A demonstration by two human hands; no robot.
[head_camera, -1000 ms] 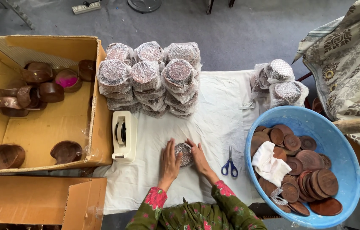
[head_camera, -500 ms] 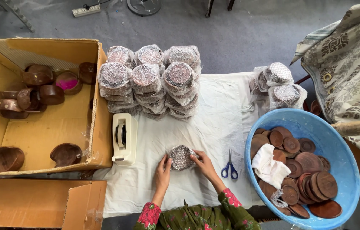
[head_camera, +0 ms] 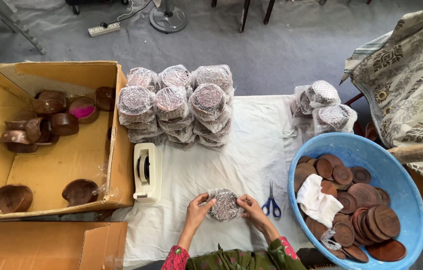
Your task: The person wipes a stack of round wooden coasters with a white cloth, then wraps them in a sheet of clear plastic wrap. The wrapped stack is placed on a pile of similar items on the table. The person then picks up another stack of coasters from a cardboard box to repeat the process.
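Fingers: those of the left hand [head_camera: 197,210] and the right hand [head_camera: 252,209] are closed on opposite sides of one wrapped round bundle [head_camera: 224,205], held between them.
Bundle in hand: kept just above the white cloth [head_camera: 251,155] near the front edge of the desk, midway along it; it is already covered in clear film.
Beside it: blue-handled scissors [head_camera: 271,205] lie just right of the right hand; a cream tape dispenser [head_camera: 146,172] stands to the left, by the cardboard box [head_camera: 46,165].
Done: a stack of wrapped bundles [head_camera: 174,102] is piled at the back edge, with a few more wrapped bundles [head_camera: 324,107] toward the back right corner.
Left: many bare brown wooden discs [head_camera: 366,210] and a white rag [head_camera: 316,200] are seen in the blue basin [head_camera: 411,190]; dark wooden bowls [head_camera: 46,120] sit unwrapped in the box.
Judged progress: well under way, much remaining.
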